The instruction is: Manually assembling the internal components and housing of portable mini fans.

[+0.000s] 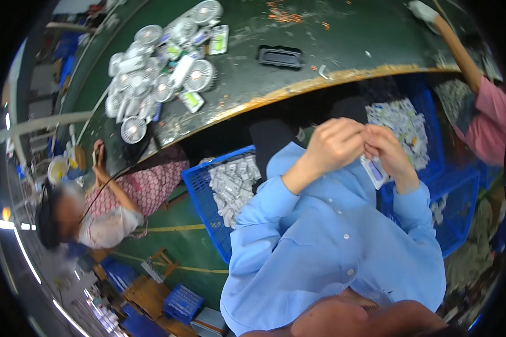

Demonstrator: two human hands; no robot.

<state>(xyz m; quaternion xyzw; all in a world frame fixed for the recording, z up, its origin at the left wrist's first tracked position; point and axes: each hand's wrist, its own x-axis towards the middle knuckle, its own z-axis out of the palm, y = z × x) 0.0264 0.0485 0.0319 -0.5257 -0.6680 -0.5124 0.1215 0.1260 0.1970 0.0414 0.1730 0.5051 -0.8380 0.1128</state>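
In front of my chest my left hand (338, 145) and my right hand (390, 150) meet at the fingertips, both closed in a pinch. What lies between the fingertips is too small or hidden to make out. A white plastic piece with a purple patch (375, 173) shows under my right hand and appears to be held in its lower fingers. Beyond my right hand stands a blue basket (436, 121) of small white parts (402, 126). At my left, another blue basket (199, 196) holds many white pieces (232, 188).
White handheld fans (199, 76) lie heaped on the green table (236, 84). A dark tray (280, 57) sits near its worn edge, with copper-coloured bits (284, 16) farther back. One person (109, 213) sits at left, another (486, 112) at right. A lower blue basket (458, 224) stands at right.
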